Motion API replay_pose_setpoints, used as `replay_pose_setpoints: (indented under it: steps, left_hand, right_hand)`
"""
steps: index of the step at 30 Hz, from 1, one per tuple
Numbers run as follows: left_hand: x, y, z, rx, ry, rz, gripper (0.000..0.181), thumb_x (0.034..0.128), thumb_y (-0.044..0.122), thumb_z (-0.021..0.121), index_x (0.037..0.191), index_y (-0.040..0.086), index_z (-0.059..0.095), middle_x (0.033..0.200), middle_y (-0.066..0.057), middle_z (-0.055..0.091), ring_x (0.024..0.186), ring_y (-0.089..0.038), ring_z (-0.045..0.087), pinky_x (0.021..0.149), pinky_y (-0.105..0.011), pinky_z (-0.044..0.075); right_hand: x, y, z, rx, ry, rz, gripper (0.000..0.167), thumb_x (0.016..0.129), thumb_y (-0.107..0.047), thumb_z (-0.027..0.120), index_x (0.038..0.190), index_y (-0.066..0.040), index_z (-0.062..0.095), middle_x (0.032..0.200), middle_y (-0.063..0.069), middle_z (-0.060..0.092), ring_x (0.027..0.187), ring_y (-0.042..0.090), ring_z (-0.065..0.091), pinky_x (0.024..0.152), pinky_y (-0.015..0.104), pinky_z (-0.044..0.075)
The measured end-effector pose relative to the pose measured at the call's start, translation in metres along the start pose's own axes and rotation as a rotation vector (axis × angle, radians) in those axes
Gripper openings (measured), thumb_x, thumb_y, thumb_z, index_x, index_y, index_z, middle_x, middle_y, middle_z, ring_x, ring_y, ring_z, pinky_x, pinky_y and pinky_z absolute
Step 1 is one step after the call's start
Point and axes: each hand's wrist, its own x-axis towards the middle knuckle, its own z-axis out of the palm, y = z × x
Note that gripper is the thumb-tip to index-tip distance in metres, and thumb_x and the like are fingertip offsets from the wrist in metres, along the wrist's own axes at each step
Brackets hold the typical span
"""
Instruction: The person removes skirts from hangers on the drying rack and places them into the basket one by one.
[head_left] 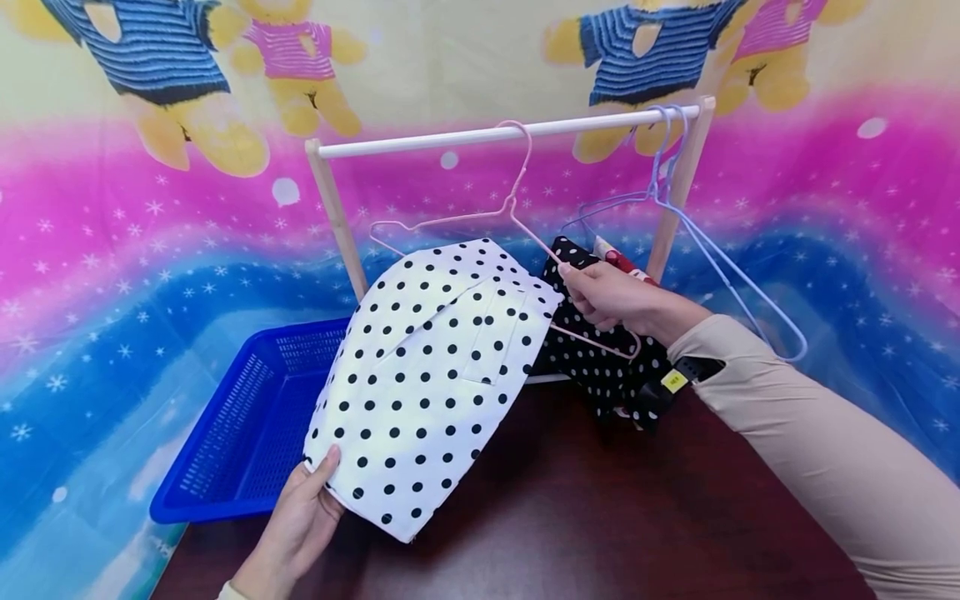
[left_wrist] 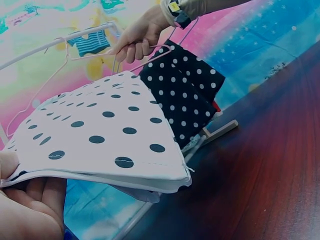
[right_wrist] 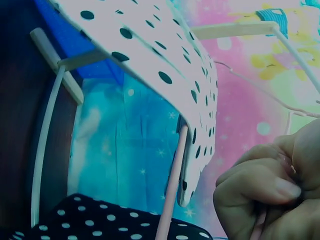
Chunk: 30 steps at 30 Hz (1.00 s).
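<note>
A white cloth garment with black dots [head_left: 420, 375] and a stitched pocket-like patch lies folded over the lower bar of a pink clothes hanger [head_left: 457, 220]. The hanger's hook is at the white rail [head_left: 450, 140]. My left hand [head_left: 303, 510] pinches the garment's near lower corner, thumb on top and fingers underneath, as the left wrist view also shows. With curled fingers, my right hand [head_left: 611, 296] grips the hanger's right sloping arm. Behind that hand hangs a black garment with white dots [left_wrist: 182, 92], partly hidden in the head view.
Blue-purple hangers [head_left: 712, 242] hang at the rail's right end. A bit of red cloth [head_left: 622, 262] shows beside the black garment. A blue plastic basket [head_left: 202, 467] stands left on the dark wooden table [head_left: 600, 517]. A printed backdrop [head_left: 90, 275] surrounds the rack.
</note>
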Motion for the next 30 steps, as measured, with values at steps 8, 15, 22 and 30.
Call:
replay_pose_setpoints:
  steps: [8, 15, 22, 30]
  left_hand:
    - [0.002, 0.003, -0.001, -0.014, -0.03, 0.014, 0.028, 0.1112, 0.023, 0.035, 0.122, 0.021, 0.061, 0.117, 0.009, 0.075, 0.107, -0.003, 0.071, 0.09, -0.022, 0.058]
    - [0.004, 0.004, -0.001, 0.005, -0.001, 0.003, 0.028, 0.111, 0.024, 0.036, 0.122, 0.024, 0.061, 0.116, 0.01, 0.075, 0.105, -0.002, 0.072, 0.089, -0.022, 0.058]
    - [0.006, 0.009, -0.002, 0.001, 0.009, 0.031, 0.028, 0.1105, 0.024, 0.037, 0.126, 0.024, 0.061, 0.12, 0.011, 0.074, 0.108, -0.002, 0.07, 0.091, -0.02, 0.057]
    - [0.009, 0.013, -0.004, -0.004, 0.004, 0.046, 0.029, 0.1104, 0.025, 0.037, 0.129, 0.026, 0.059, 0.124, 0.013, 0.072, 0.113, -0.001, 0.068, 0.094, -0.018, 0.054]
  right_hand:
    - [0.0, 0.002, 0.001, -0.078, 0.032, -0.045, 0.055, 0.11, -0.048, 0.031, 0.069, -0.011, 0.035, 0.057, -0.006, 0.027, 0.046, 0.008, 0.02, 0.046, 0.025, 0.021]
    - [0.001, 0.008, 0.002, 0.013, 0.006, -0.052, 0.053, 0.11, -0.047, 0.032, 0.068, -0.014, 0.031, 0.06, -0.007, 0.026, 0.047, 0.006, 0.021, 0.046, 0.023, 0.019]
    - [-0.001, 0.007, 0.005, 0.081, 0.025, -0.037, 0.053, 0.11, -0.047, 0.03, 0.066, -0.016, 0.029, 0.058, -0.008, 0.026, 0.045, 0.005, 0.022, 0.045, 0.021, 0.019]
    - [-0.004, 0.005, 0.009, 0.144, 0.044, -0.039, 0.054, 0.111, -0.043, 0.029, 0.065, -0.015, 0.029, 0.055, -0.009, 0.025, 0.043, 0.004, 0.019, 0.045, 0.022, 0.016]
